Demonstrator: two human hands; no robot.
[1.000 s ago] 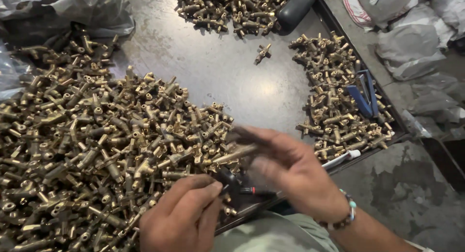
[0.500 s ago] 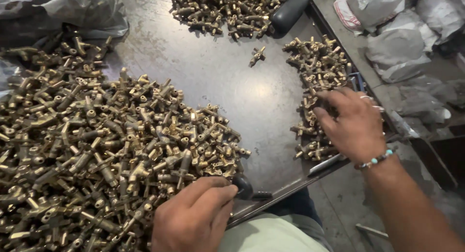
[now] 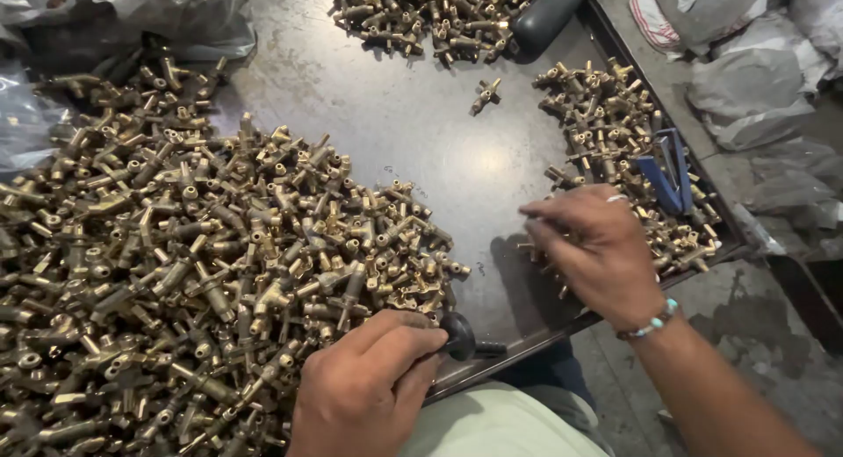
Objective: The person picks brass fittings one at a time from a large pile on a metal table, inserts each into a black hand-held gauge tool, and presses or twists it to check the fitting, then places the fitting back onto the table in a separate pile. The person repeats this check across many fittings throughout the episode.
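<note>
A small black round-headed tool [image 3: 459, 336] sits at the lower centre of the frame, clamped in the curled fingers of the left hand [image 3: 364, 387] beside the large heap of brass tee fittings [image 3: 193, 264]. The right hand [image 3: 597, 251], fingers loosely spread, rests over the smaller brass pile [image 3: 615, 141] at right, near a blue clip [image 3: 667, 172] on the dark metal table [image 3: 421, 132].

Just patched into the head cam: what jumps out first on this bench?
A huge heap of brass fittings covers the left half of the dark metal table, with smaller piles at the top and right. The left hand grips a black-knobbed tool at the near edge, while the right hand reaches over the right pile, beside a blue tool.
</note>
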